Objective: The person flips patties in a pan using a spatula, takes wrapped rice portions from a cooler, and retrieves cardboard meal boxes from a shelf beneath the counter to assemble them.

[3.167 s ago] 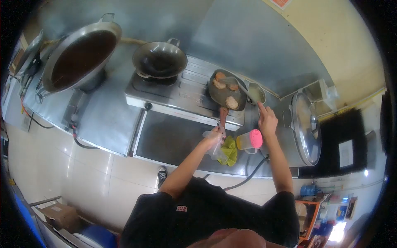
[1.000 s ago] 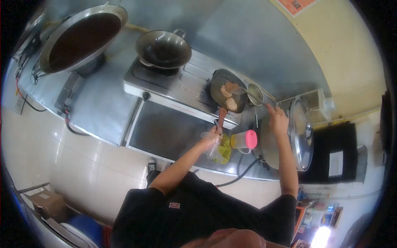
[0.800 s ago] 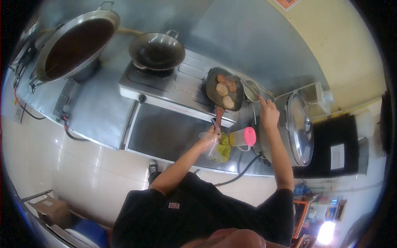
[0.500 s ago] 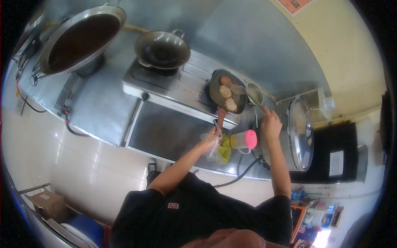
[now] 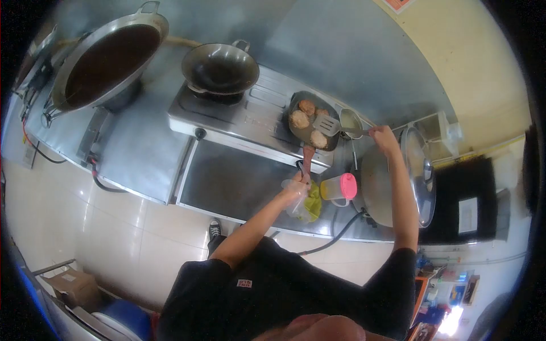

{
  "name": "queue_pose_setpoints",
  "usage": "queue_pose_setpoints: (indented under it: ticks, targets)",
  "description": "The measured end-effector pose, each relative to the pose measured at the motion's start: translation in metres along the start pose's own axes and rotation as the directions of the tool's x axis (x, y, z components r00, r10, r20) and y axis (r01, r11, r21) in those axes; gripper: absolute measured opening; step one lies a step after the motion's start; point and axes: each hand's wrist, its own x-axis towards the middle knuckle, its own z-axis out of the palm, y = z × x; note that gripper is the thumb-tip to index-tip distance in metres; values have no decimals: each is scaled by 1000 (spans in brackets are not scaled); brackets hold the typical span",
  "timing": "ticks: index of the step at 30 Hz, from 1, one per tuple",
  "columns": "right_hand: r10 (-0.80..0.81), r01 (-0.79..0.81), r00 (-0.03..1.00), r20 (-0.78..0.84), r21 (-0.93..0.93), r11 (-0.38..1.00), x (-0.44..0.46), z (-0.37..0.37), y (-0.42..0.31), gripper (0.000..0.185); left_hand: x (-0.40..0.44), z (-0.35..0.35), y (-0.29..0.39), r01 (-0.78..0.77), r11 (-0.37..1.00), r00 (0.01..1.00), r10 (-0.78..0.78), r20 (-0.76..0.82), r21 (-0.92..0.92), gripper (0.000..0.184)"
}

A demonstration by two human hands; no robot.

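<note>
My left hand point(image 5: 297, 186) is closed around the wooden handle point(image 5: 307, 156) of a dark frying pan point(image 5: 295, 102) on the stove. Several round browned patties point(image 5: 299, 119) lie in the pan, one partly hidden by the slotted spatula point(image 5: 326, 124). My right hand point(image 5: 384, 140) grips the spatula's handle, with its blade over the pan's right side. Behind that handle stands a small pot point(image 5: 350, 120). Close by my left hand are a green cloth point(image 5: 311, 203), a clear plastic piece point(image 5: 296, 210) and a pitcher with a pink lid point(image 5: 348, 186).
An empty-looking wok point(image 5: 220, 68) sits on the left burner of the stove point(image 5: 261, 105). Farther left, a large wok point(image 5: 114, 59) holds dark liquid. A big lidded pot point(image 5: 381, 187) stands to my right. A black hose point(image 5: 335, 238) runs along the counter's front edge.
My right hand has moved up and to the right, and the spatula now lies nearer level across the pan. The patties have shifted slightly. My left hand keeps its hold.
</note>
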Motion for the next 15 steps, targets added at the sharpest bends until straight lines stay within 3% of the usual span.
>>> queue_pose_setpoints:
  ticks: [2, 6, 11, 14, 15]
  targets:
    - [184, -211, 966, 181, 141, 967, 14, -9, -18, 22, 3, -1, -2, -10, 1000, 1000, 10, 18, -13, 25]
    - [238, -312, 921, 309, 217, 925, 25, -6, -19, 15, 2, 0, 3, 12, 1000, 1000, -12, 20, -3, 22]
    - [324, -522, 818, 475, 377, 765, 17, 10, 7, 20, 8, -6, -7, -24, 999, 996, 26, 85, -31, 23]
    - [343, -611, 758, 555, 419, 672, 18, 18, 17, 3, 6, -4, -5, -28, 1000, 998, 28, 50, 4, 22]
    - [351, -595, 780, 518, 441, 672, 19, 26, 24, 5, 6, -4, -5, -12, 999, 999, 14, 48, -34, 21]
